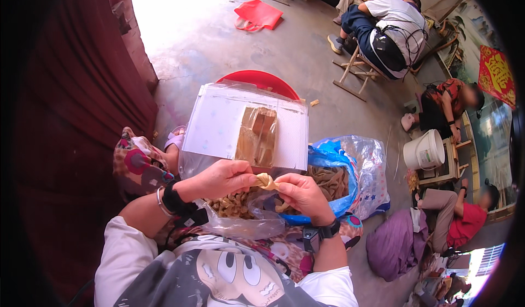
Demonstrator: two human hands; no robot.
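Both hands — left hand [221, 178], right hand [302, 194] — pinch, seemingly, a knotted strip [266, 181].

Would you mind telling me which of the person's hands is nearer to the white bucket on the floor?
The right hand is nearer: the white bucket stands off to its right. The left hand is farther left, pinching the same tan knotted strip as the right.

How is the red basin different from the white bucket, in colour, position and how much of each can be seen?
The red basin is red and wide; the white bucket is white and taller, narrower. The red basin is mostly hidden behind the white board, showing only its rim; the white bucket is fully visible. The basin lies ahead of the person, the bucket far right. Both stand on the concrete floor.
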